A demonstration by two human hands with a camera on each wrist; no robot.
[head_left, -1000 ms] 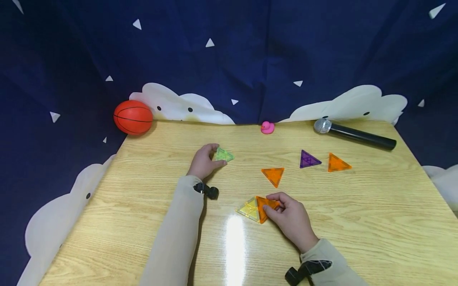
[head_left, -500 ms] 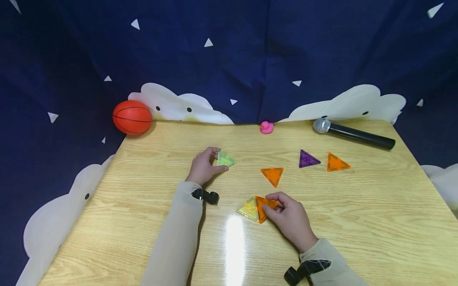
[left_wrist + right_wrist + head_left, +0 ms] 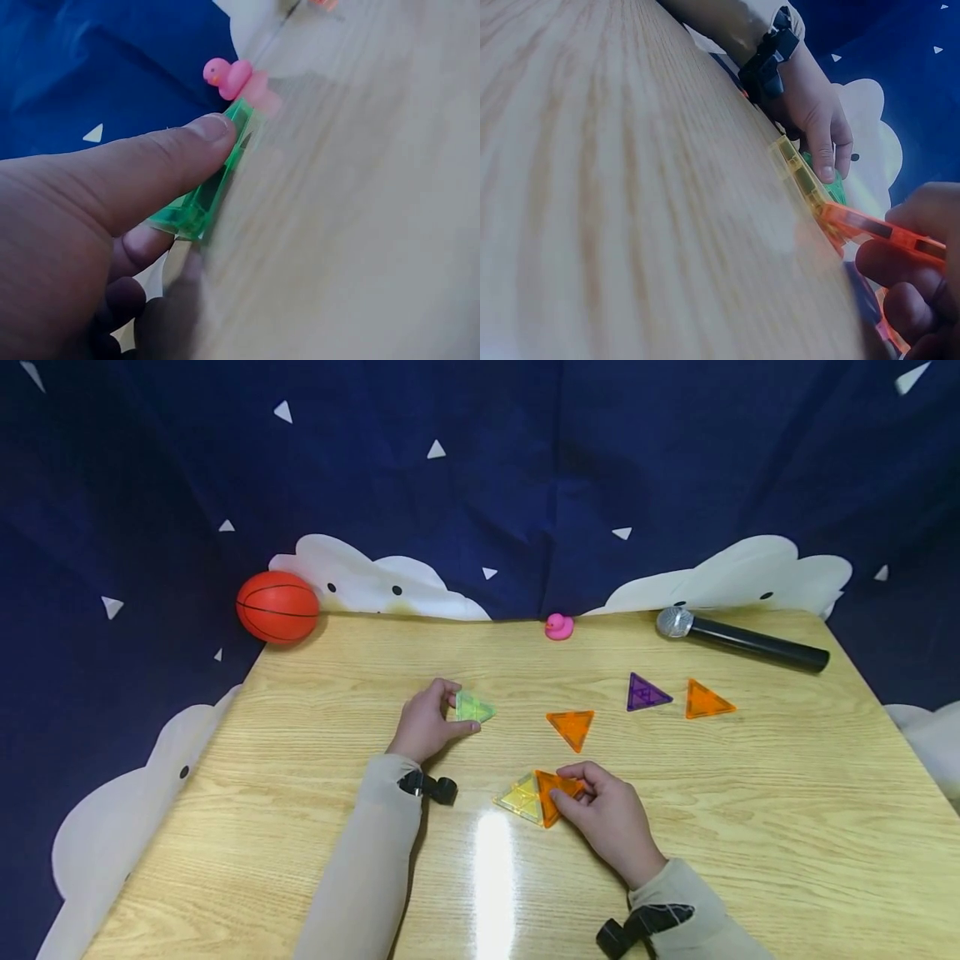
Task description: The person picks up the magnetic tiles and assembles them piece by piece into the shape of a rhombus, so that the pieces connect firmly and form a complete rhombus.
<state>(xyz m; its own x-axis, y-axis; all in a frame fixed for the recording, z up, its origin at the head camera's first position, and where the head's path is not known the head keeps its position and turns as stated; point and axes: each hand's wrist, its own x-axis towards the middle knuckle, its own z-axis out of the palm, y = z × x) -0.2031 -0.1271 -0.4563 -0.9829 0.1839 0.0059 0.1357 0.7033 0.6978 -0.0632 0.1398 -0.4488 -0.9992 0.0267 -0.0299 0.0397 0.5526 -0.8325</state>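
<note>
left hand [image 3: 423, 725]: centre left of the head frame, thumb and fingers pinching the green triangle [image 3: 472, 707] at its left edge; the left wrist view shows the thumb [image 3: 150, 169] pressed on the tile, which looks tilted up off the desk [image 3: 300, 827], though that view is blurred.
right hand [image 3: 611, 820]: lower centre, fingers curled round the right edge of the orange triangle [image 3: 555, 793].
yellow triangle [image 3: 521, 797]: touching the held orange one along 1 edge, flat on the desk.
loose tiles: 1 orange tile [image 3: 572, 727] at centre, a purple tile [image 3: 645, 694] and another orange tile [image 3: 707, 701] to the right.
far edge: basketball [image 3: 277, 607] upper left, pink duck [image 3: 558, 627] centre, microphone [image 3: 741, 640] upper right.
</note>
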